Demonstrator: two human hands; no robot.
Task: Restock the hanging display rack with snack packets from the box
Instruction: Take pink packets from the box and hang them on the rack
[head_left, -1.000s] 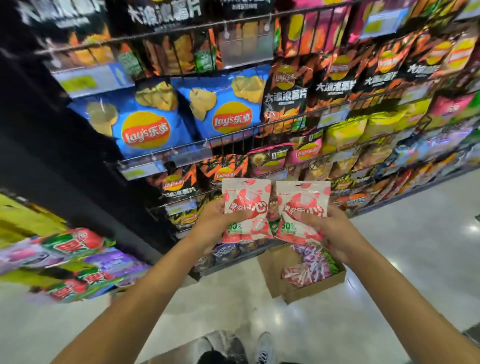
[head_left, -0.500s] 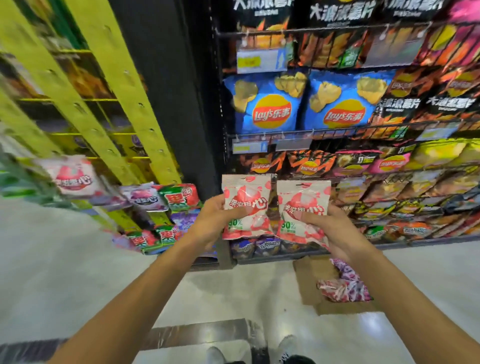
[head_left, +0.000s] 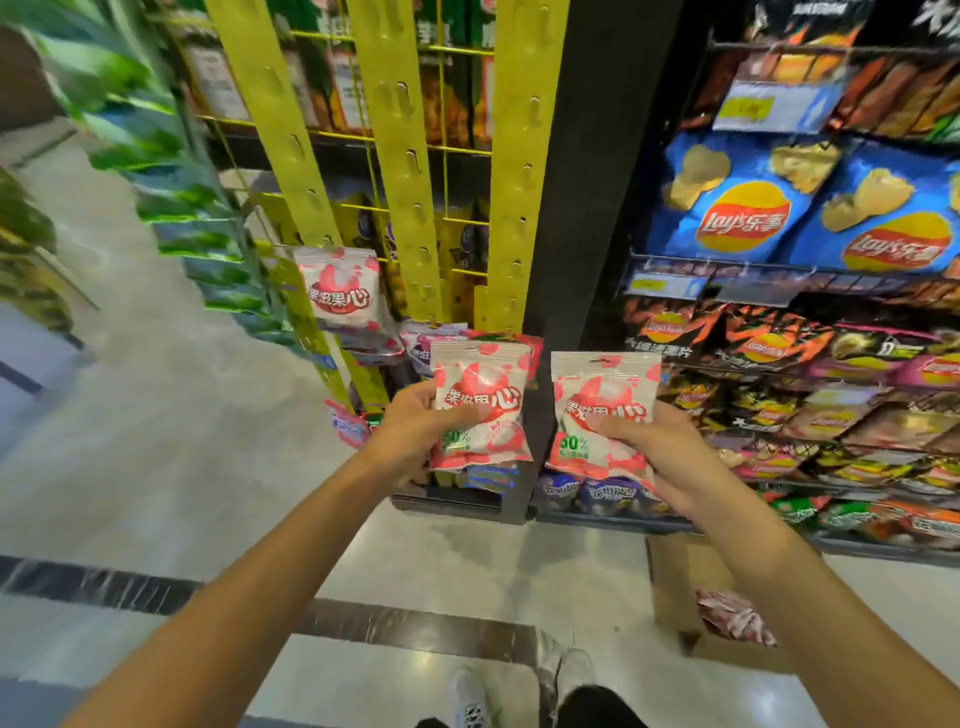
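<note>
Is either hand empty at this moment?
No: the left hand grips one red-and-white snack packet and the right hand grips another packet.

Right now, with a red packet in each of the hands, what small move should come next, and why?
Probably lift the left hand so its packet goes up to a free hook on the yellow hanging strips. A matching packet already hangs there, the hooks above it look bare, and the right hand can hold its packet meanwhile.

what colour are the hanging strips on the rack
Yellow: the strips show best in the head view, above the two hands.
</note>
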